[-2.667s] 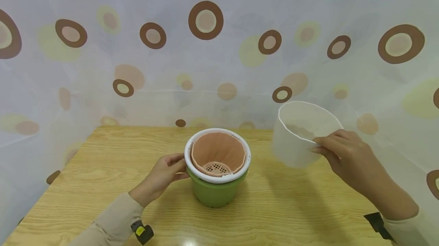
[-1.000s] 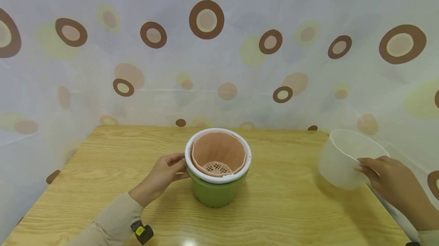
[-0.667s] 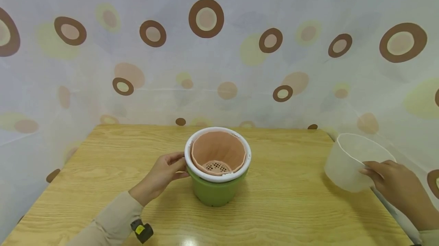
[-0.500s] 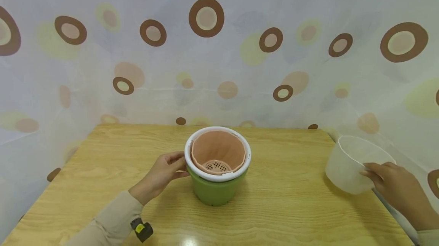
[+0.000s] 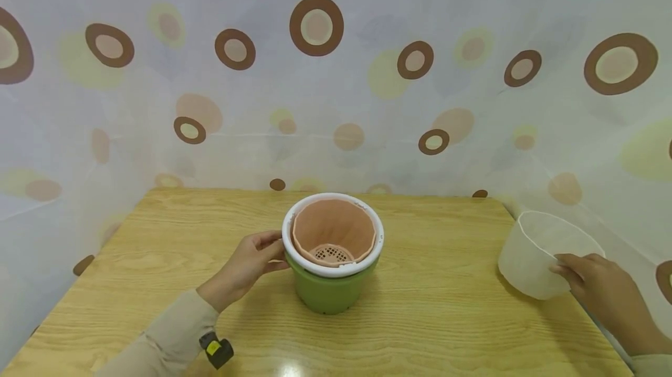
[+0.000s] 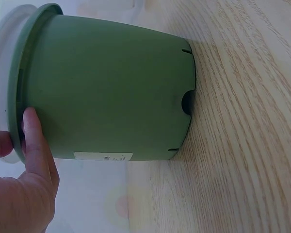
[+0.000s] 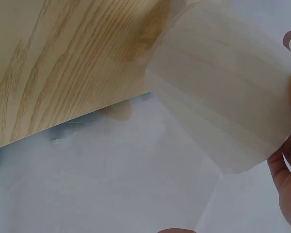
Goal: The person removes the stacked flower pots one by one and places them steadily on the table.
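Observation:
Three nested pots stand mid-table in the head view: a green flowerpot (image 5: 329, 298) outside, a white-rimmed pot (image 5: 336, 272) inside it, and a terracotta-coloured pot (image 5: 336, 224) with a grated bottom innermost. My left hand (image 5: 241, 269) pinches the green pot's rim at its left side; the left wrist view has the thumb at the rim and fingers under it on the green wall (image 6: 111, 87). Over at the right table edge, my right hand (image 5: 611, 295) pinches the near rim of a translucent white pot (image 5: 527, 263), which is slightly tilted and partly overhangs the edge in the right wrist view.
The wooden table (image 5: 436, 318) has its right edge just under the translucent pot. A patterned curtain (image 5: 357, 91) hangs behind and along both sides. A small black device (image 5: 216, 351) sits on the left wrist.
My right hand has carried the translucent pot from beside the stack rightward and down to the table's right edge, slowing to almost still. The left hand and the nested pots have stayed in place.

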Available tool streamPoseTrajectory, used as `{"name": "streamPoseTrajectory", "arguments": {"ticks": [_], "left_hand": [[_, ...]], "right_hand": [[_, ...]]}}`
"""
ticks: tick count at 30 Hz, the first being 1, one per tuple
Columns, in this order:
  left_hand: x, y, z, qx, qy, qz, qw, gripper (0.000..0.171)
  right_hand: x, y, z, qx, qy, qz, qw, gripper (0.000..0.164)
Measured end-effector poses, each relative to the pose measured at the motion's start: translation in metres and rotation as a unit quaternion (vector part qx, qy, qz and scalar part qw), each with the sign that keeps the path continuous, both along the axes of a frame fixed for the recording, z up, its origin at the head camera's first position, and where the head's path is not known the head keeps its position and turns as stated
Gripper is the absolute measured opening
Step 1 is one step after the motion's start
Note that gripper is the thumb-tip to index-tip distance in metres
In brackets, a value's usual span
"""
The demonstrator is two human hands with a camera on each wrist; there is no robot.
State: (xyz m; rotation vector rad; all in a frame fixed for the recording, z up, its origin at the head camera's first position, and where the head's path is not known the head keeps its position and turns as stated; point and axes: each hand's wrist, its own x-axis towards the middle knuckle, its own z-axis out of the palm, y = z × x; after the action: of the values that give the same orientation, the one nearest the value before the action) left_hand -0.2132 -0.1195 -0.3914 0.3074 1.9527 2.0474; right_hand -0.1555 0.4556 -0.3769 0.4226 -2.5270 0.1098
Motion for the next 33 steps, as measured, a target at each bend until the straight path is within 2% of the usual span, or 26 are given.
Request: {"name": "streamPoseTrajectory", "arguments": {"ticks": [11,33], "left_hand": [[0.001,-0.001,0.003,0.002,0.002,-0.006,1.0,0.05],[0.001,0.0,0.0,-0.001,0.005,-0.006,1.0,0.051]], "right_hand": [[0.0,-0.001,-0.011,-0.013,-0.015,-0.005,1.0,0.014],[-0.004,-0.001,-0.013,-0.019,-0.061,-0.004,0.998,0.017]]}}
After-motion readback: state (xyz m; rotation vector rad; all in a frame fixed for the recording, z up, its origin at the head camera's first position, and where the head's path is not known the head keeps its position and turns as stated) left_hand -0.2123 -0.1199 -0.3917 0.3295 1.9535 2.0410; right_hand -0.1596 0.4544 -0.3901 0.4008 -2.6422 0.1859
